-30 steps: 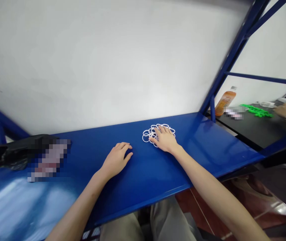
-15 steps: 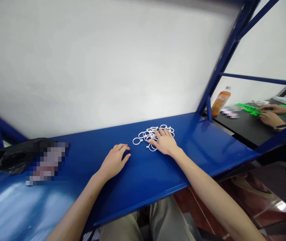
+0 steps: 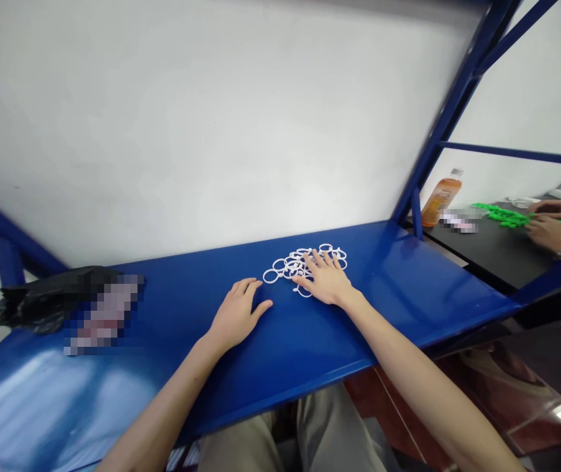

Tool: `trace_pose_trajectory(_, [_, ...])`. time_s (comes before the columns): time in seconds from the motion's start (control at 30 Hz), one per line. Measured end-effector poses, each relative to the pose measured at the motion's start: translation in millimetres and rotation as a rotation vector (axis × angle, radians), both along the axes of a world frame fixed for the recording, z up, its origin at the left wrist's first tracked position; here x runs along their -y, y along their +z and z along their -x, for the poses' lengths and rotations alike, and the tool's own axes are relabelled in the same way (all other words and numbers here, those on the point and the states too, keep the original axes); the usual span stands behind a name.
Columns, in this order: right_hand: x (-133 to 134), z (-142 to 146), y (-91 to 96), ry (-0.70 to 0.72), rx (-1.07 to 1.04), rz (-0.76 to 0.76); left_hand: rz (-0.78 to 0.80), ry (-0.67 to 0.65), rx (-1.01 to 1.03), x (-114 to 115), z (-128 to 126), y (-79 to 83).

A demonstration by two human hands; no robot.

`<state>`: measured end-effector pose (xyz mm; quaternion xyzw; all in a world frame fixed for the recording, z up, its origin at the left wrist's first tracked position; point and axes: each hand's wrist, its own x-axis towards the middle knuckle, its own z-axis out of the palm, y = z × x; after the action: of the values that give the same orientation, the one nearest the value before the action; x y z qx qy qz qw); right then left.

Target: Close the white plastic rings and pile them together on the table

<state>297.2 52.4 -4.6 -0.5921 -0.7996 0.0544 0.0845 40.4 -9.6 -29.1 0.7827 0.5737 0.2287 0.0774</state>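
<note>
Several white rings [image 3: 270, 276], each with a small knob, lie in a loose overlapping pile on the blue table [image 3: 280, 347]. My right hand [image 3: 327, 278] rests palm down over the right part of the pile, fingers spread, and hides some of the rings. To the left of the pile, my left hand [image 3: 238, 311] is over the table with its thumb apart from the fingers. Its fingertips come close to the leftmost ring, and nothing is in its grasp.
A black plastic bag [image 3: 39, 298] and a blurred-out packet [image 3: 108, 314] lie at the left. Behind the table rises a white wall [image 3: 212, 131]. On a black table at the right are an orange drink bottle [image 3: 442, 196], green linked pieces [image 3: 506, 216] and another person's hands [image 3: 550, 229].
My left hand has moved slightly right toward the rings, its thumb now wider apart. My right hand stays over the pile. The whole view has shifted a little.
</note>
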Motion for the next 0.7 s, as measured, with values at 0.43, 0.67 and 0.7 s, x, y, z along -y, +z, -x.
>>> trace_pose_trajectory(0.43, [-9.0,-1.4,-1.9,-0.066,0.014,-0.009,0.100,-0.234,-0.056,2.2,-5.0,7.0])
trace_pose_trajectory(0.67, [-7.8,-5.3,-3.1,-0.088,0.008,-0.037,0.121,-0.129,-0.022,-0.6,0.7,2.7])
trace_pose_trajectory(0.7, [-7.9,-6.4,-2.9,-0.089,-0.003,-0.038,0.107,-0.090,-0.026,-2.7,3.7,0.3])
